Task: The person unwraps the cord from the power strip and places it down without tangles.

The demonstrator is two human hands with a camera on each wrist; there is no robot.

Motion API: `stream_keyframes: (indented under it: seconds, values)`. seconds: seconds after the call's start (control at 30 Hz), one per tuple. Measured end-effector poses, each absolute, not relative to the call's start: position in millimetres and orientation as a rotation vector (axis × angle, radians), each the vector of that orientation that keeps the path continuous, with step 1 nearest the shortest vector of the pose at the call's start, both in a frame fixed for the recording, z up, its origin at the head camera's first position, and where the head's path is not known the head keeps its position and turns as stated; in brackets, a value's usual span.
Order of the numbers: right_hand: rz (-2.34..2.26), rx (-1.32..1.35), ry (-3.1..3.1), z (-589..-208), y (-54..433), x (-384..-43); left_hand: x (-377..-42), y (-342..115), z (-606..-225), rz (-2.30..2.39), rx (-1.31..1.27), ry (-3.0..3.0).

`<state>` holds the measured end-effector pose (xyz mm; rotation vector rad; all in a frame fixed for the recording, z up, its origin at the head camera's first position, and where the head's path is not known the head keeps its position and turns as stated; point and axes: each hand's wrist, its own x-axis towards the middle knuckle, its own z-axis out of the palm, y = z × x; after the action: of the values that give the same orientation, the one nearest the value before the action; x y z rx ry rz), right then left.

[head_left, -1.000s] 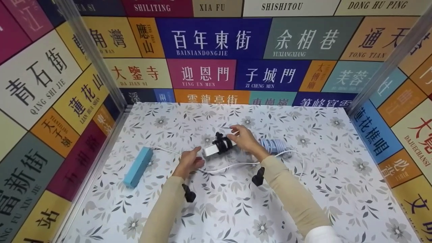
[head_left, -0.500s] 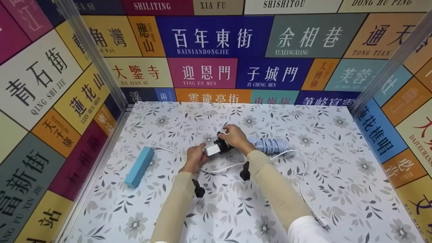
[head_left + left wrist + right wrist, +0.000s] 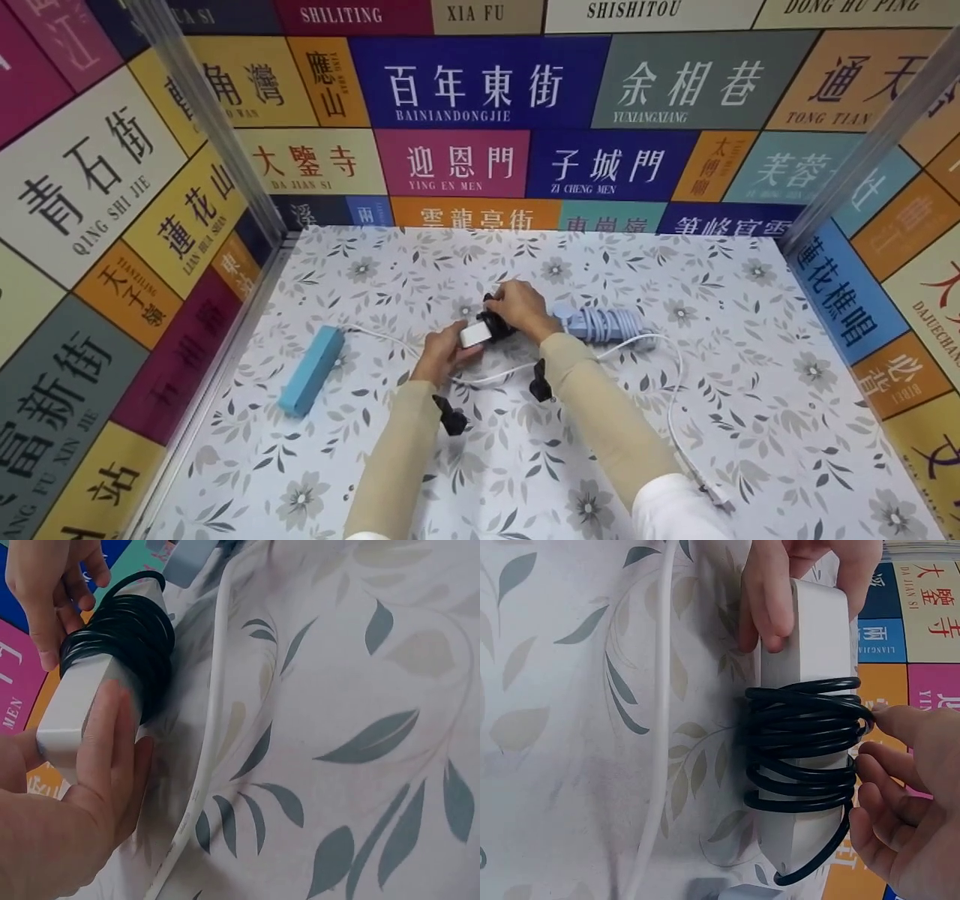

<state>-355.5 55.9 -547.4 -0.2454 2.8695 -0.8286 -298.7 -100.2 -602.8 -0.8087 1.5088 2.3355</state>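
Observation:
A white oblong block (image 3: 821, 630) with a black cord (image 3: 802, 716) wound round it in several turns is held above the table. The cord leaves the block's tapered end. My left hand (image 3: 444, 352) grips the block's other end, its fingers (image 3: 105, 727) along one side. At the coil, my right hand (image 3: 523, 306) pinches a strand of the black cord between thumb and fingers, as the right wrist view shows. In the head view, the right hand hides the block's far end.
A teal bar (image 3: 311, 371) lies on the left, with a white cable (image 3: 517, 369) running from it past the hands to the right front. Behind the right wrist is a light blue bar (image 3: 600, 326) wrapped in pale cord. Sign-printed walls (image 3: 480, 82) surround the patterned tabletop (image 3: 300, 457).
My left hand has moved right and taken hold of the white block's end. The right hand has come left and down onto the black cord and pinches it. The bars lie as before.

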Motion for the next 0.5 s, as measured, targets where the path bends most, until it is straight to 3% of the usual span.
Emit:
stream_keyframes:
  seconds: [0.5]
  values:
    - [-0.856, -0.191, 2.882, -555.0, 49.5, -351.4, -298.7, -99.2, -609.6, 2.357, -0.775, 1.547]
